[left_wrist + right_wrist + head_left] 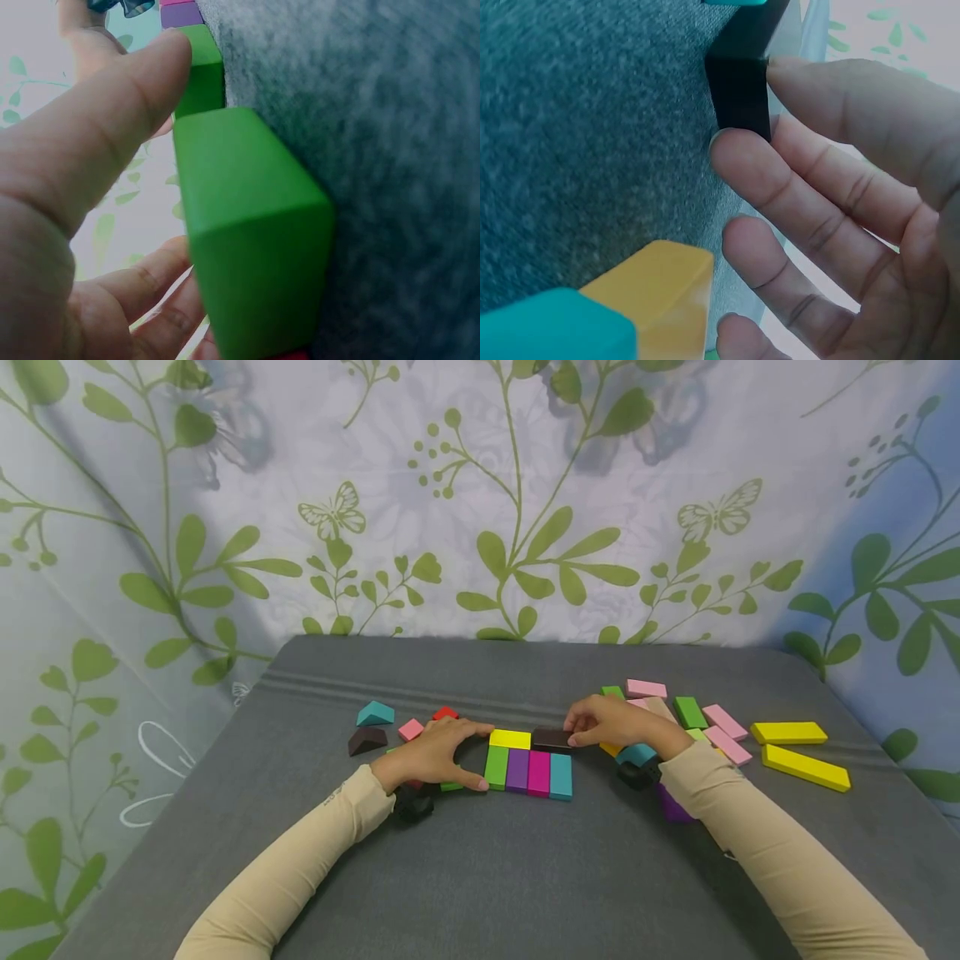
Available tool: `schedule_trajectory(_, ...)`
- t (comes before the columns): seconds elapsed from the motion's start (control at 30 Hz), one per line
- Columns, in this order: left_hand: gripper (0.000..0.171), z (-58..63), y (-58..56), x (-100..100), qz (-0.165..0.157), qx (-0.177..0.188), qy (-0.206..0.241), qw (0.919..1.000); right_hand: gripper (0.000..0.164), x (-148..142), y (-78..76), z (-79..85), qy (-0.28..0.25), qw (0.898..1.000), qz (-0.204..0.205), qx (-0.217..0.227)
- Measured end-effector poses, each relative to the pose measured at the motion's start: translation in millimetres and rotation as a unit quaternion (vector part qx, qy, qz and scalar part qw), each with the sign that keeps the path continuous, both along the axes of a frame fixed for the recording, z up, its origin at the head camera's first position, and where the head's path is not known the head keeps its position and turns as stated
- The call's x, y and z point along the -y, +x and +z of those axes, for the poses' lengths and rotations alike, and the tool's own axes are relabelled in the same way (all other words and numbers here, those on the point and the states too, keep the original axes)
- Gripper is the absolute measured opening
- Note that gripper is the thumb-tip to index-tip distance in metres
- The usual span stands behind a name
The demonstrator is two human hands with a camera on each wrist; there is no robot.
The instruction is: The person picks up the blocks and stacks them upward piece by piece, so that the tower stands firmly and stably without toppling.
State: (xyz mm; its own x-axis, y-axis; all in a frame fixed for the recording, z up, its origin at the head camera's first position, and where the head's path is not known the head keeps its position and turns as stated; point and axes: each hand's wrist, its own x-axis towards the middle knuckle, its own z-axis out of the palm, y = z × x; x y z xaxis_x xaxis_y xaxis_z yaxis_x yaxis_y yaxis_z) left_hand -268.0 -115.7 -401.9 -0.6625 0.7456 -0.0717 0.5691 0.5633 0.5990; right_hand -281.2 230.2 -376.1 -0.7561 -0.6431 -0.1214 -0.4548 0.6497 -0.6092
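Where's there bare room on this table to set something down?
The biggest bare patch of gray table lies between the left sleeve and right sleeve, below the four-block row. Another strip runs behind the yellow block and dark block. Crowded: loose blocks by the right cuff, and a smaller group at left.

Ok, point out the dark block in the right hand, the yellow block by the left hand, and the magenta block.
Dark block [551,738]: head view, middle of its top face.
Yellow block [510,738]: head view, middle of its top face.
Magenta block [539,771]: head view, middle of its top face.
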Motion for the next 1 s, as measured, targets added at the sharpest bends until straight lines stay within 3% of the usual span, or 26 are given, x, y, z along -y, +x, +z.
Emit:
schedule_trajectory(0.5, 0.088, -0.8, 2.2, 5.5, -0.005, -0.005, 0.000, 1.0000, 0.020, 10.2, 10.0, 0.3, 0.013, 1.000, -0.015, 0.001)
schedule_trajectory(0.77, 0.088, 5.2, -0.9, 3.6, -0.006, 0.004, -0.003, 1.0000, 0.022, 6.0, 7.8, 3.1, 0.009, 1.000, -0.012, 0.008)
schedule_trajectory(1.0, 0.088, 8.5, -4.7, 2.7, -0.005, 0.010, -0.007, 0.9999, 0.022, -11.7, 17.8, 18.0, -0.005, 1.000, -0.014, -0.018)
